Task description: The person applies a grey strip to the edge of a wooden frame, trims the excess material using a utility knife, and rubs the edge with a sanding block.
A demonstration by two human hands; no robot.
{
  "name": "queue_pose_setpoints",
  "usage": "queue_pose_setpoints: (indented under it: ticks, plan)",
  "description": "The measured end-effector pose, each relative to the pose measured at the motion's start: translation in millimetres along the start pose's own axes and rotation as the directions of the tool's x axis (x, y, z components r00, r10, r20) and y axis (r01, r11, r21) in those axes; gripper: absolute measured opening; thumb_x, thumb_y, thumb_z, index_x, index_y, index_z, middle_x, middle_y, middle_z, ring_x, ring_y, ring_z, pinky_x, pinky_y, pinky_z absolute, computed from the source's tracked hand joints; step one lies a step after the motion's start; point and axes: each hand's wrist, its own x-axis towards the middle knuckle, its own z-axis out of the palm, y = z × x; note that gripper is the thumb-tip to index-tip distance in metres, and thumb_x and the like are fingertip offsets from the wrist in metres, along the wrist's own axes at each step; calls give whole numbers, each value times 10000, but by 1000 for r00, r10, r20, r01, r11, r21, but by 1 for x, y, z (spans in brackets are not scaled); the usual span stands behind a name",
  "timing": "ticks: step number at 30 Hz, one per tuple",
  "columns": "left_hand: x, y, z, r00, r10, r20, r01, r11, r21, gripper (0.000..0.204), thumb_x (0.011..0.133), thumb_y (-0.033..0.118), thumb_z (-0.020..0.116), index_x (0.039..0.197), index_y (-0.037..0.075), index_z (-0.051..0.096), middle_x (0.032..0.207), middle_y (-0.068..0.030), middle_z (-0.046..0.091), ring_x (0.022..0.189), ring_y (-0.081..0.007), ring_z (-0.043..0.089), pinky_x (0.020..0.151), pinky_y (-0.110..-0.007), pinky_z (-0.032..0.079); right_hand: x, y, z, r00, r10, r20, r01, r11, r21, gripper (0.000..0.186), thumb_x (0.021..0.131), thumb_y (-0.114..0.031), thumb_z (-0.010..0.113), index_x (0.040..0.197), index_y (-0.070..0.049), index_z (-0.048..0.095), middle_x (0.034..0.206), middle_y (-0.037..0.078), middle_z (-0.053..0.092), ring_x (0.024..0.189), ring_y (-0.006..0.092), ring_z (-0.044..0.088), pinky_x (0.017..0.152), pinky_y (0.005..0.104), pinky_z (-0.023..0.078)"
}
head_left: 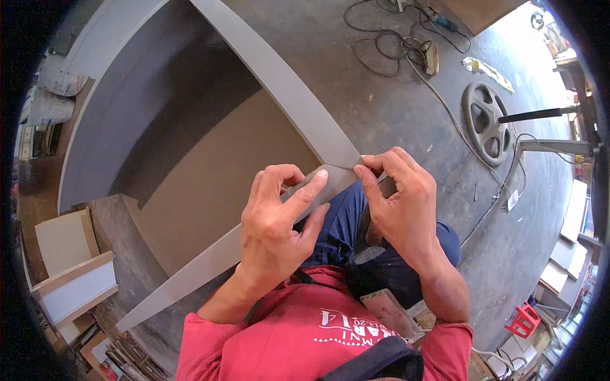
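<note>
Two long light-grey boards meet at a corner of a large box-like frame in front of me. The upper board [279,73] runs to the far left, and the lower board [190,275] runs toward the near left. My left hand [273,216] grips the lower board close to the corner, its thumb lying along the board's edge by the joint. At the corner's outer side, my right hand [403,197] pinches the edge between thumb and bent fingers. Some fingertips are hidden behind the boards. A thin seam line shows between the boards.
Inside the frame is a brown panel [210,165]. Tangled black cables [387,44] and a grey spoked wheel-shaped base [486,120] lie on the floor at right. A red plastic stool [525,320] stands at the lower right. White-faced board pieces [76,289] sit at left.
</note>
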Motion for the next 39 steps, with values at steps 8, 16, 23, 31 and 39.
queue_pose_setpoints:
  ticks: [8,16,23,31,39]
  plan:
    - [1,0,0,999,-34,-2,34,999,-26,562,726,26,833,1272,85,713,1083,-124,607,965,-286,632,842,-377,533,4,-6,-5,997,70,23,-72,994,80,117,864,-80,779,891,-11,689,817,116,646,675,248,648,609,350,506]
    - [3,4,1,995,-95,12,95,996,1,561,725,49,840,1266,42,690,1110,-148,607,1001,-313,642,868,-385,535,10,-1,-7,971,199,136,-215,970,117,135,868,-84,776,872,14,683,782,135,656,648,207,606,582,344,460]
    - [2,4,4,997,-80,12,80,997,0,571,746,57,835,1295,44,682,1115,-148,602,1008,-313,636,875,-386,529,16,7,-14,959,172,226,-222,950,218,133,894,-88,744,899,39,705,794,158,696,650,161,576,608,324,452]
    - [4,7,5,997,20,80,-32,988,153,653,812,55,767,1444,146,632,1145,-132,582,1004,-304,606,864,-396,515,18,22,-21,939,164,303,-260,915,309,194,923,-66,676,1074,29,752,884,159,736,741,162,643,694,310,499]
    - [4,7,3,994,39,102,-54,989,140,582,810,39,755,1377,153,688,1128,-127,580,997,-299,602,848,-392,509,13,24,-25,950,39,309,-160,913,375,253,898,-58,695,1130,23,752,994,143,719,813,213,689,737,313,517]
